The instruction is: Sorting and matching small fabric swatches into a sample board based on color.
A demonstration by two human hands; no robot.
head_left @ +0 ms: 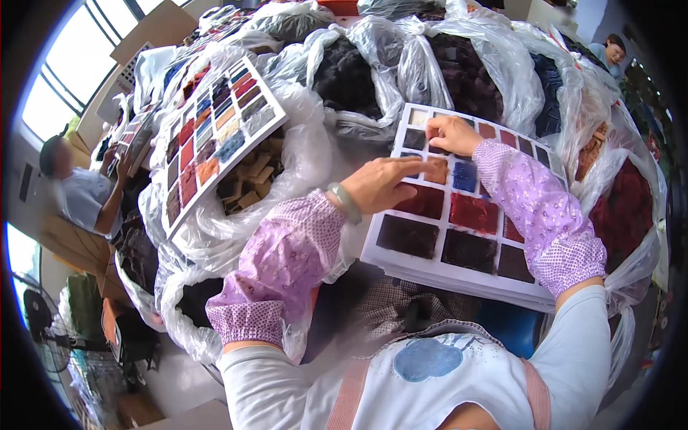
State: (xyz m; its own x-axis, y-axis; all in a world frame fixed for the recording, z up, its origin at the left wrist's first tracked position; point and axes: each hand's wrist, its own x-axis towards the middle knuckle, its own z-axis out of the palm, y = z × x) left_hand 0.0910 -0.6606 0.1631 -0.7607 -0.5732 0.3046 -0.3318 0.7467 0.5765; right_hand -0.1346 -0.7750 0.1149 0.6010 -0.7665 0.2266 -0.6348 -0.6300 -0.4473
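Head view: two hands (left [383,185], right [451,135]) press one swatch card [430,247].

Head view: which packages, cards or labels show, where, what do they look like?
Swatch card: under both hands, white board, grid of dark red, blue, brown squares.
Second card: upper left on a bag, white, multicoloured grid.
Plastic bags: along the top, clear, holding dark fabric.
Cardboard: top left, brown.

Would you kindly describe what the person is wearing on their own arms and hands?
Both hands are bare. The left hand has a pale green bangle at the wrist. Each forearm wears a lilac sleeve cover: the left sleeve cover has a fine dotted print, the right sleeve cover a pale floral print with dotted cuffs. Light grey shirt sleeves show above them.
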